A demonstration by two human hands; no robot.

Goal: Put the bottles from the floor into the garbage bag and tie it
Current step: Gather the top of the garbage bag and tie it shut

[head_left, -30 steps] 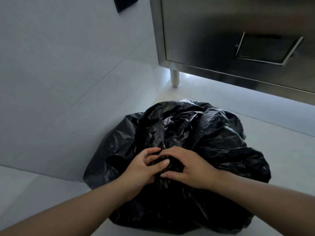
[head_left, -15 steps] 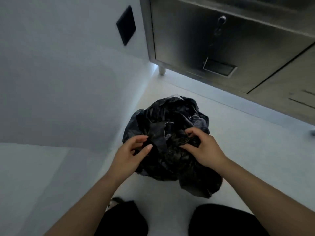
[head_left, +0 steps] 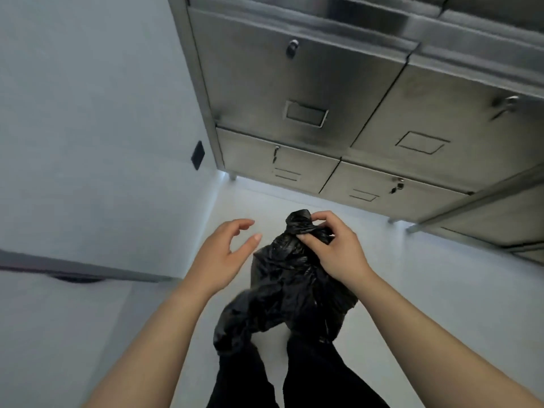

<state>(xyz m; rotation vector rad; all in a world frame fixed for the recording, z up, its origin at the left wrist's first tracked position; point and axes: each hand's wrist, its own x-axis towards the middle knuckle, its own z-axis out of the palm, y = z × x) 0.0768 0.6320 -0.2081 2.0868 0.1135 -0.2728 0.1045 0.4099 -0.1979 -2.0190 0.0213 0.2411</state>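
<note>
A black garbage bag (head_left: 282, 290) hangs in front of me, lifted off the pale floor, its neck bunched into a knot at the top. My right hand (head_left: 335, 248) grips the bag just below that knot. My left hand (head_left: 223, 254) is beside the bag on its left, fingers spread and holding nothing, a little apart from the plastic. No bottles show; whatever is in the bag is hidden.
Steel cabinets (head_left: 309, 92) with drawers and locks stand ahead and to the right on short legs. A white wall (head_left: 97, 113) with a small black plate (head_left: 197, 155) closes the left side. My dark trouser legs (head_left: 294, 375) are below the bag.
I have risen from a low position; the bag was lifted off the floor. The left hand let go of the bag's neck, and the right hand keeps hold of it.
</note>
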